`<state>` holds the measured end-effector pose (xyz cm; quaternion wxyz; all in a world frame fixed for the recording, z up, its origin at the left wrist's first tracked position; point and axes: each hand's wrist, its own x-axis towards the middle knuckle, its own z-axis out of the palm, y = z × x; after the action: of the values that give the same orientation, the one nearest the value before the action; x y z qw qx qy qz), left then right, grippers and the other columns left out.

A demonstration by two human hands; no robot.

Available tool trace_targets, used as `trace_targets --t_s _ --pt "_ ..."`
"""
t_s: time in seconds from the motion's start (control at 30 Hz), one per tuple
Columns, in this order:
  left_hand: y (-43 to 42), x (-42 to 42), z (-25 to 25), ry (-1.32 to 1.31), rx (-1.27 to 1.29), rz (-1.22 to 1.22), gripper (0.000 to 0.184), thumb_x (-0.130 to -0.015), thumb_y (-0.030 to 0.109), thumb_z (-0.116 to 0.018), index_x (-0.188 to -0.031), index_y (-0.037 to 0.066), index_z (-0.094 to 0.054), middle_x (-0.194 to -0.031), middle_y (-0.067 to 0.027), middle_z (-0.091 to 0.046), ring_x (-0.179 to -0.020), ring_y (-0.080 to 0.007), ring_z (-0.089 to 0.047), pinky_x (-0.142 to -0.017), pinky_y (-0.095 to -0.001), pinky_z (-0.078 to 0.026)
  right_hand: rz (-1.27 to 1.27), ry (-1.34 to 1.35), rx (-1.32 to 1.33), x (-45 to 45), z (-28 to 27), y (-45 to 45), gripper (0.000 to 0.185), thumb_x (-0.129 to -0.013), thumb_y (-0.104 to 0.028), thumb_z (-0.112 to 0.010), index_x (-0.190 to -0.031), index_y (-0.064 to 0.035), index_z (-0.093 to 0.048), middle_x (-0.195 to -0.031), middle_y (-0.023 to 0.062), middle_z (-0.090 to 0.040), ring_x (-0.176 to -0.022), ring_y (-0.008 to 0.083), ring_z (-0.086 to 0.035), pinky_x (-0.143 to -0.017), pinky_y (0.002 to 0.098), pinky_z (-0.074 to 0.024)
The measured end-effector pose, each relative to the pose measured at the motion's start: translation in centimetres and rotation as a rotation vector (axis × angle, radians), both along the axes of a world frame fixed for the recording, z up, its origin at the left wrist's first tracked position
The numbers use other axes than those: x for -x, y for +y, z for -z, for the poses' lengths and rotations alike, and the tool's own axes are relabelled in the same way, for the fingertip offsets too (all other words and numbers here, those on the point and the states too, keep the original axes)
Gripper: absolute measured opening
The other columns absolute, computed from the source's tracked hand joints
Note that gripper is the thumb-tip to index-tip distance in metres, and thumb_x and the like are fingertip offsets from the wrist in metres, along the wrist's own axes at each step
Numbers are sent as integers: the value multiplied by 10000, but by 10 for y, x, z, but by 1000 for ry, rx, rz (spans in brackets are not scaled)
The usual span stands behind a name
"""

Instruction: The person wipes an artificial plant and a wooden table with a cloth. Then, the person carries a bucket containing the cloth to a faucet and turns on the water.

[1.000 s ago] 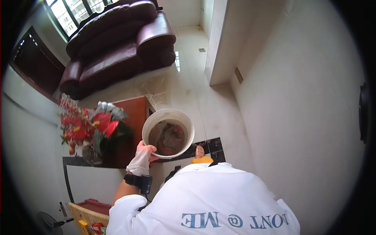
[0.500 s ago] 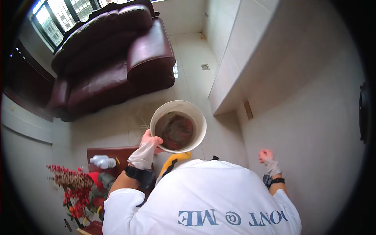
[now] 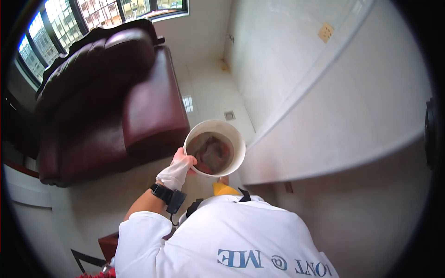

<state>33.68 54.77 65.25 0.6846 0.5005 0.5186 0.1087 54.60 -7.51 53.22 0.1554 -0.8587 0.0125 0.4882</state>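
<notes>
A white bucket (image 3: 238, 150) hangs in front of my body, its mouth facing up toward me. Murky water with a dark, crumpled cloth-like lump (image 3: 211, 153) and some reddish patches shows inside. My left hand (image 3: 182, 163), in a thin whitish glove, is closed around the bucket's left rim, thumb on the inner side. A black strap with a small device circles that wrist. My right hand is out of the frame.
A dark red leather sofa (image 3: 155, 104) stands ahead on the left, below barred windows (image 3: 99, 14). On the right a pale wall (image 3: 343, 111) juts out close by. A floor drain (image 3: 229, 116) lies beyond the bucket, and a reddish-brown wooden piece (image 3: 107, 245) sits at lower left.
I have moved forward with the bucket, so the sofa and drain are nearer. The plastic bottle has left view and the red-berry decoration nearly so. My right hand has gone out of frame.
</notes>
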Motion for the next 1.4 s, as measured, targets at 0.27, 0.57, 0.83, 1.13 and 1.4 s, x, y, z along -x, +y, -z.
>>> trace_targets --t_s 0.27,0.57,0.83,1.13,1.4 --pt "157 -112 -49 -23 154 -9 452 -793 -39 -532 -1237 -12 -452 -1123 -175 -569 -979 -341 -676 -802 -498 -638 133 -55 -74 -107 -23 169 159 -905 -216 -636 -863 -76 -698 -752 57 -690 -611 162 -646 -550 342 -531" --pt "355 -211 -12 17 145 66 461 -803 -42 -521 -1248 4 -409 -1133 -182 -576 -934 -338 -703 -769 -461 -647 245 -92 -68 -164 -49 367 172 -906 -225 -633 -871 -71 -702 -763 58 -693 -639 159 -650 -575 335 -533" --pt "491 -295 31 76 144 114 442 -817 -20 -493 -1246 -4 -390 -1106 -200 -603 -904 -348 -723 -756 -426 -643 303 -63 -106 -222 -72 517 185 -907 -233 -630 -878 -66 -704 -772 60 -695 -663 157 -653 -598 329 -534" --pt "640 -423 54 99 205 94 460 -774 -38 -547 -1223 -12 -451 -1091 -186 -603 -960 -367 -697 -750 -486 -636 170 99 -2 -321 -13 635 199 -907 -242 -628 -886 -61 -708 -783 61 -698 -690 154 -657 -624 322 -536" --pt "744 -512 131 116 188 54 475 -795 6 -578 -1252 22 -447 -1080 -159 -592 -938 -341 -678 -733 -452 -625 -119 18 59 -491 -23 780 270 -955 -290 -604 -1081 -61 -671 -900 59 -704 -780 157 -666 -689 320 -550"
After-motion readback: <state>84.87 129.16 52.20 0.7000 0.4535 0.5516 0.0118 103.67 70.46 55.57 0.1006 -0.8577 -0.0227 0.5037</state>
